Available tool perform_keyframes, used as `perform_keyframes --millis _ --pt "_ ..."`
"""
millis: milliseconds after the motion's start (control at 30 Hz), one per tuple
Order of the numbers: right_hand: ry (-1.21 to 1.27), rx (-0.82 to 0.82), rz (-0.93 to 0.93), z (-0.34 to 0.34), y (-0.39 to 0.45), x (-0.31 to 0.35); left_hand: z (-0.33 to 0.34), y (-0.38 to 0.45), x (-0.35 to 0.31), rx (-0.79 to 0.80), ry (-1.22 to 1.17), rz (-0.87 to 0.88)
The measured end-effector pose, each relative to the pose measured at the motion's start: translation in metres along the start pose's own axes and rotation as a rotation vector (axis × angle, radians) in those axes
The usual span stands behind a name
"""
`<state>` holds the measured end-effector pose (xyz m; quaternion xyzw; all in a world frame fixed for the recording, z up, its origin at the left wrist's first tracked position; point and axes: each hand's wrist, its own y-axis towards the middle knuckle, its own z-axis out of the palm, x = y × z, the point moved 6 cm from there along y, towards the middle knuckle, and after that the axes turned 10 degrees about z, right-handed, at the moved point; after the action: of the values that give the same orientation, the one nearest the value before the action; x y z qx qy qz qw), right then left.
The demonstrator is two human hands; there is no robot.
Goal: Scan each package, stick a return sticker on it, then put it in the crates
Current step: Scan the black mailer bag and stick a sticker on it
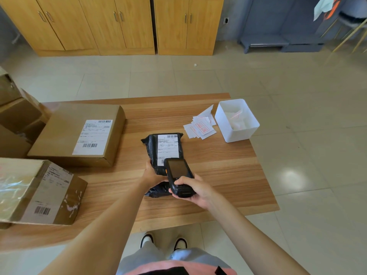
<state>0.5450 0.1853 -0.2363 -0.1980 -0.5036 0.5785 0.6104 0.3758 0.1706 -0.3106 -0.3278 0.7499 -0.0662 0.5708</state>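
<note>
You work on a wood-grain table [228, 165], smooth and faintly shiny. Your package [153, 147] is crinkled glossy black plastic. The boxes [65, 135] are matt cardboard.

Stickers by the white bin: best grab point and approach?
Probably the top sticker: pinch its free near-right corner, coming from above on the person's right. The stickers lie flat and fanned on the table, overlapping, so only edges offer purchase. The bin crowds their far right side.

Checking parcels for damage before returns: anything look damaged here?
The near-left cardboard box has torn white patches on its side face. The black package is crumpled at its near end.
</note>
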Motion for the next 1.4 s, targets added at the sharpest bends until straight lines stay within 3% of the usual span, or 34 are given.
perform_keyframes --millis 367,867,1100,1400 --pt "-0.172 -0.029 0.007 -0.002 -0.007 -0.014 -0.001 -0.001 0.000 -0.008 0.014 -0.002" --pt "-0.178 -0.016 -0.071 -0.004 -0.001 -0.010 -0.001 0.003 0.006 -0.008 0.000 -0.015" --pt "-0.081 -0.188 -0.187 -0.035 0.006 0.025 -0.002 0.003 0.008 0.005 0.009 -0.020" --pt "-0.199 -0.427 -0.182 -0.100 0.024 0.033 -0.001 0.005 0.008 0.002 -0.009 -0.001"
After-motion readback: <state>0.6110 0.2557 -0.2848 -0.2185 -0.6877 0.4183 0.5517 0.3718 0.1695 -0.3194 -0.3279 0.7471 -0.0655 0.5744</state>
